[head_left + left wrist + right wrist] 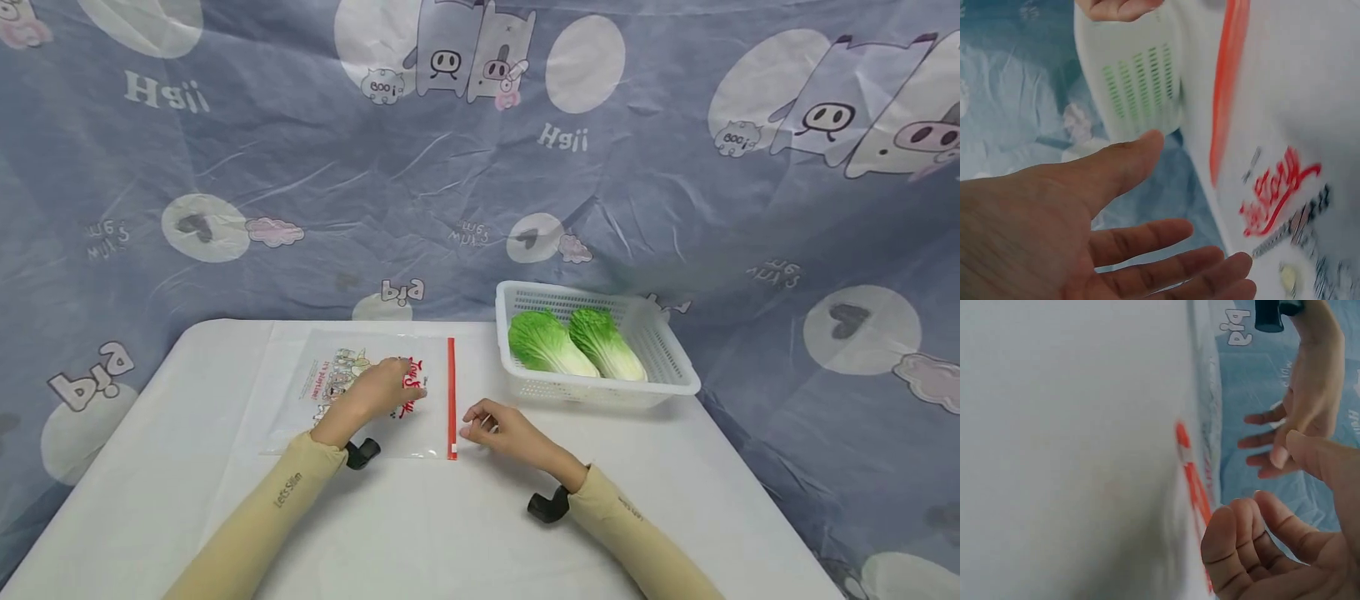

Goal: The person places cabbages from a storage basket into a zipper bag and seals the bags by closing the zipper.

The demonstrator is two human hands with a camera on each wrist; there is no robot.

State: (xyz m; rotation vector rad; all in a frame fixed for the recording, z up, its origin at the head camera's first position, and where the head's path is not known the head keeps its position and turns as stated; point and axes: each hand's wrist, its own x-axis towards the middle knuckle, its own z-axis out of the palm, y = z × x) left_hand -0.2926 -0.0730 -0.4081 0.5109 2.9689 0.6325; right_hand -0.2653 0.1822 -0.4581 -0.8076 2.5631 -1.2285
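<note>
A clear zip bag [431, 429] with a red slider strip [452, 392] and printed cartoon figures lies flat on the white table. Over the bag hovers my left hand [378, 390]; in the left wrist view its fingers [1147, 240] are spread and relaxed, with nothing between them. My right hand [510, 429] is just right of the red strip, near its lower end. Its fingers [1219, 544] bend loosely and hold nothing in the right wrist view. Two heads of napa cabbage [551, 346] lie side by side in a white plastic basket [592, 387].
The basket stands at the table's back right, beyond my right hand. Behind the white table [420, 533] hangs a blue-grey cloth [322, 158] with pig prints. A black wrist camera mount [551, 505] sits at my right wrist, another [363, 453] at the left.
</note>
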